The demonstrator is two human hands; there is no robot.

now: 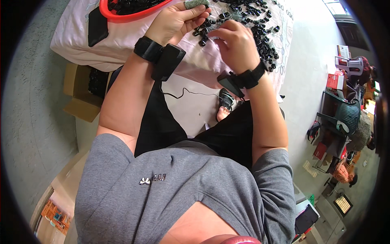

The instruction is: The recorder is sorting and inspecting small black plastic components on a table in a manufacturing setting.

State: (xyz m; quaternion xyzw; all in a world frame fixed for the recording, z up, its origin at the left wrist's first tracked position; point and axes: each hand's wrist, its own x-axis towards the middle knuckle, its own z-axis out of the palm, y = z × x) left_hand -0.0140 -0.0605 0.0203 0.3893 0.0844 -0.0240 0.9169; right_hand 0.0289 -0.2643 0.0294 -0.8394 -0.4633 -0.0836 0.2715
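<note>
- The green piece (194, 4) is clamped between thumb and fingers of the left hand (176, 20), above the cloth (126, 34) at the upper picture rim; its far end is partly cut off from view.
- The fingers of the right hand (237, 40) are curled beside the scattered black parts (266, 44); whether anything is pinched there cannot be told.
- The green piece could be dropped among the parts if the hold, taken near its end, were loosened.
- Parts could be swept off the right side, where they are spread close to the cloth's edge, if the right wrist were swung outward.
- Parts near the fingertips could be knocked by the right unit (230, 84), strapped at the wrist, if the forearm were lowered.
- The cord (178, 96) below the table could be snagged by the foot (222, 114) nearby.
- On the left, movement is bounded by the red basin (138, 16) and the black case (97, 26), which is laid near the corner.
- The most room is offered by the bare cloth between basin and parts, though its front edge is close under both wrists.
</note>
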